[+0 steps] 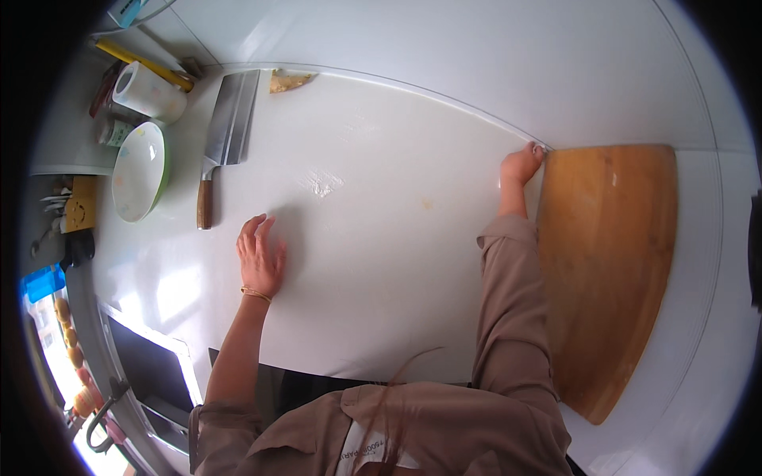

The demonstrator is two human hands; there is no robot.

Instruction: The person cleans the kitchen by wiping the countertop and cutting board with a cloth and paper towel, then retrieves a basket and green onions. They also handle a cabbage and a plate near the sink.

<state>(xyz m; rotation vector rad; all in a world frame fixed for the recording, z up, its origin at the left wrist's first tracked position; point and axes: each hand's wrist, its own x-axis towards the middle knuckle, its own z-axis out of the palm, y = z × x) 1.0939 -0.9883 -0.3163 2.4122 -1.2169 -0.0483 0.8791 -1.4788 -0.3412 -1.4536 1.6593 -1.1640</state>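
My left hand (261, 256), with a thin bracelet at the wrist, is held over the white countertop (381, 250), fingers apart and nothing in them. At the back right corner, beside the wooden cutting board (607, 262), my right hand (522, 164) is closed around a small white thing (539, 147), mostly hidden, perhaps a cloth or tissue. A cleaver (229, 125) with a wooden handle lies flat ahead of my left hand. Near its blade tip, against the wall, is a piece of ginger root (289, 81). White smears (322, 184) mark the countertop between my hands.
The cutting board stands upright against the right wall. At the left are a white and green bowl (140, 172), a paper towel roll (150, 93), a jar (114, 132) and a yellow stick (143, 62). A dark sink (146, 363) with a pale rim is at lower left.
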